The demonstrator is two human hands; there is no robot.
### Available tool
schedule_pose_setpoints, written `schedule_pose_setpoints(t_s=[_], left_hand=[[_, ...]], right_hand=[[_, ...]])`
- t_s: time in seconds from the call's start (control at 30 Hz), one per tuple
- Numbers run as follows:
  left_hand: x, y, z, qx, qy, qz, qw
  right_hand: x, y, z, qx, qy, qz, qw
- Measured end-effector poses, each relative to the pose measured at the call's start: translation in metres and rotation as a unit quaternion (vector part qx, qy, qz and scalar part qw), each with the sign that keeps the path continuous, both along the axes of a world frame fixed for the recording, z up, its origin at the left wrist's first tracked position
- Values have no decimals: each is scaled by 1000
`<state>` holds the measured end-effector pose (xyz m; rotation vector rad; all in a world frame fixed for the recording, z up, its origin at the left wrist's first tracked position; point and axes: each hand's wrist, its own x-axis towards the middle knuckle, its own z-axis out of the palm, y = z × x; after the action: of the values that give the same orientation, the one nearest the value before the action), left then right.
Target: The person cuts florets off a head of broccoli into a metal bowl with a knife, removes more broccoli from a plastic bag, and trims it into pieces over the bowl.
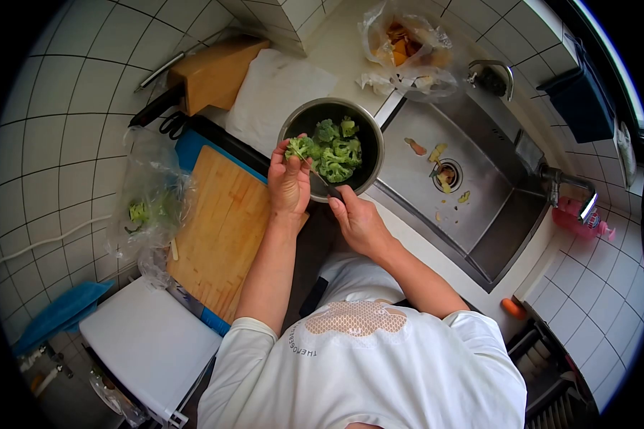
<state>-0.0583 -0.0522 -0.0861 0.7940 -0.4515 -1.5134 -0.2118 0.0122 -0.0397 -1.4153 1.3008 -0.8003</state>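
Observation:
Over the left side of a metal bowl (374,154), my left hand (290,184) pinches a green broccoli floret (302,147). My right hand (359,223) is wrapped round the dark handle of a small knife (323,181), low at the bowl's near rim. The knife's blade points up and left toward the floret; where its tip meets the stem is too small to tell. Several cut broccoli pieces (338,159) lie inside the bowl.
A wooden cutting board (218,229) lies left of the bowl, beside a plastic bag of greens (154,207) and a knife block (218,75). Right is a steel sink (479,207) with peelings. Behind it sits a bag of scraps (408,50). An orange carrot (513,308) lies near the right edge.

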Motion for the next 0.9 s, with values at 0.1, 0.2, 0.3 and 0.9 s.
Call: schedule_pose_setpoints(t_s=[0.1,0.2,0.3,0.9], left_hand=[[0,0,-1,-3,-6,1,1000],[1,1,-2,-4,-10,5,1000],[1,1,-3,-4,-11,7,1000],[-2,7,10,-12,-29,-24,999]], right_hand=[[0,-1,-1,-4,21,5,1000],[1,0,-1,-11,48,4,999],[2,1,0,-53,109,-6,993],[-1,-7,-4,-34,103,25,994]])
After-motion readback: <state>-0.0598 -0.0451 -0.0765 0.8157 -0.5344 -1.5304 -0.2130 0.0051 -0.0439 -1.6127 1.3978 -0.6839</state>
